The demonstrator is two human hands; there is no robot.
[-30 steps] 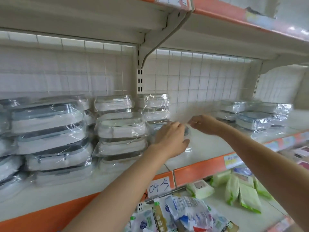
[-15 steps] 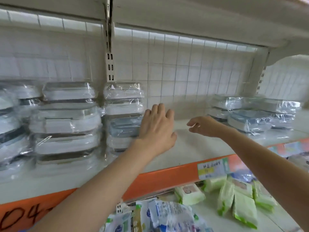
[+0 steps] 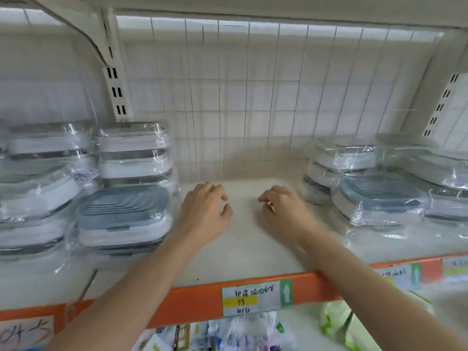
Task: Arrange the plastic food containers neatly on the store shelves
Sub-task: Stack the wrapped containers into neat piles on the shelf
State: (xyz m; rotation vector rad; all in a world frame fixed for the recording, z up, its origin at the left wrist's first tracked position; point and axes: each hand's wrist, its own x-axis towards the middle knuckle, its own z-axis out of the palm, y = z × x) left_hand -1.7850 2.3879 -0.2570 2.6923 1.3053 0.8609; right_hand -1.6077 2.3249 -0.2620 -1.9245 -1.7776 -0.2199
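- At the far left of the frame, wrapped containers (image 3: 38, 178) stand in tall stacks on the shelf (image 3: 243, 249), their clear film crinkled and blurred.
- Just right of them, a second stack (image 3: 133, 153) rises at the back against the wire grid (image 3: 240, 97), below a slotted upright (image 3: 115, 92) in the upper left.
- In front of that stack lies a grey-lidded container (image 3: 122, 214), flat in its wrap, on top of other wrapped containers, near the shelf's front edge.
- The left hand (image 3: 205, 211) hovers over the bare shelf in the middle of the frame, just beside the grey-lidded container; whether it touches the wrap cannot be told. Its fingers are loosely curled and hold nothing.
- The right hand (image 3: 283, 211) is close beside it, a little to the right, palm down, fingers loosely bent and likewise holding nothing.
- At the right of the frame, another grey-lidded container (image 3: 377, 198) lies in front of more wrapped stacks (image 3: 344, 158), well apart from the right hand.
- Along the lower part of the frame runs the shelf's orange edge strip (image 3: 192, 300), carrying a price label (image 3: 255, 297) with a green arrow at centre.
- Below the strip, at the bottom of the frame, lie blurred packets (image 3: 248, 333) and a green-and-white pack (image 3: 339, 323).
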